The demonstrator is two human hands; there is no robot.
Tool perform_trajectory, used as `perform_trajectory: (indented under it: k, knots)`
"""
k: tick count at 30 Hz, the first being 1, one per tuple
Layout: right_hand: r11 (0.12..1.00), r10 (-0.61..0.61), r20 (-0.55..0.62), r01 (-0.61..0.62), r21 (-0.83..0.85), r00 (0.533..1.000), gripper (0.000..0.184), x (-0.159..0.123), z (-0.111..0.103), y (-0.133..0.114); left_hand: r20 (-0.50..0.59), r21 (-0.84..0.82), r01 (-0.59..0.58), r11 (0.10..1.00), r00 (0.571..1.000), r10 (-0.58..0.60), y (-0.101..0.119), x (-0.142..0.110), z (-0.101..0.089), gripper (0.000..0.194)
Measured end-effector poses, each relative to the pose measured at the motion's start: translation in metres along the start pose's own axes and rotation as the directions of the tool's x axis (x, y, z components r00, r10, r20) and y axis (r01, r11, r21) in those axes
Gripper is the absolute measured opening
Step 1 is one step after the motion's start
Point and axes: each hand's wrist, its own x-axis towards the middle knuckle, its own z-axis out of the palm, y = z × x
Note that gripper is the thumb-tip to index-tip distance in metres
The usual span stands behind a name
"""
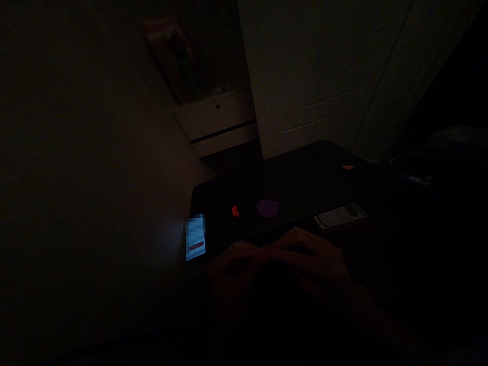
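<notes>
The room is very dark. My left hand (234,262) and my right hand (314,254) meet at the near edge of a dark table (297,178), fingertips pinched together. Whatever sits between the fingers is too dim to make out, with only a faint reddish tint there. Beyond my hands lies a flat purple piece (268,208). To its left are small bright orange-red bits (235,211), and another orange piece (347,167) rests toward the far right of the table.
A lit phone screen (195,239) glows at the table's left side, by the wall. Right of centre lies a pale flat box (341,216). Behind the table stand a light door-like panel (312,76) and a drawer unit (221,119). A round rim (392,161) shows at right.
</notes>
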Motion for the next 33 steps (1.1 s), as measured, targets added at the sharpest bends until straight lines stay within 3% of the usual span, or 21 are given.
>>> perform_trajectory:
  k: [5, 9, 11, 13, 16, 20, 25, 33]
  knots:
    - [0.994, 0.088, 0.025, -0.086, -0.071, 0.996, 0.026, 0.004, 0.008, 0.02, -0.125, 0.005, 0.231, 0.973, 0.966, -0.228, -0.027, 0.005, 0.009, 0.021]
    - [0.985, 0.098, -0.004, -0.097, -0.144, 0.995, 0.017, 0.004, 0.017, 0.047, -0.054, 0.022, 0.292, 0.956, 0.955, -0.29, -0.047, 0.015, 0.009, 0.032]
    - [0.973, 0.136, -0.021, -0.137, -0.186, 0.99, 0.016, 0.004, 0.019, 0.069, 0.027, 0.116, 0.227, 0.967, 0.972, -0.232, -0.059, 0.023, 0.007, 0.033]
    - [0.947, 0.212, 0.01, -0.203, -0.248, 0.977, 0.017, 0.006, 0.021, 0.097, 0.015, 0.314, 0.074, 0.947, 0.996, -0.083, -0.074, 0.034, 0.005, 0.026]
    - [0.899, 0.345, 0.167, -0.273, -0.342, 0.924, 0.021, 0.013, 0.025, 0.14, 0.095, 0.593, -0.134, 0.794, 0.991, 0.096, -0.101, 0.051, 0.002, 0.021]
    - [0.897, 0.366, 0.287, -0.253, -0.363, 0.885, 0.026, 0.026, 0.038, 0.178, 0.24, 0.722, -0.24, 0.649, 0.966, 0.091, -0.13, 0.06, 0.001, 0.031]
    - [0.846, 0.411, 0.313, -0.231, -0.48, 0.856, 0.026, 0.037, 0.052, 0.19, 0.265, 0.803, -0.232, 0.55, 0.964, 0.019, -0.145, 0.055, 0.0, 0.032]
    - [0.802, 0.44, 0.343, -0.191, -0.566, 0.83, 0.028, 0.041, 0.05, 0.193, 0.268, 0.81, -0.239, 0.535, 0.963, 0.025, -0.143, 0.054, 0.001, 0.032]
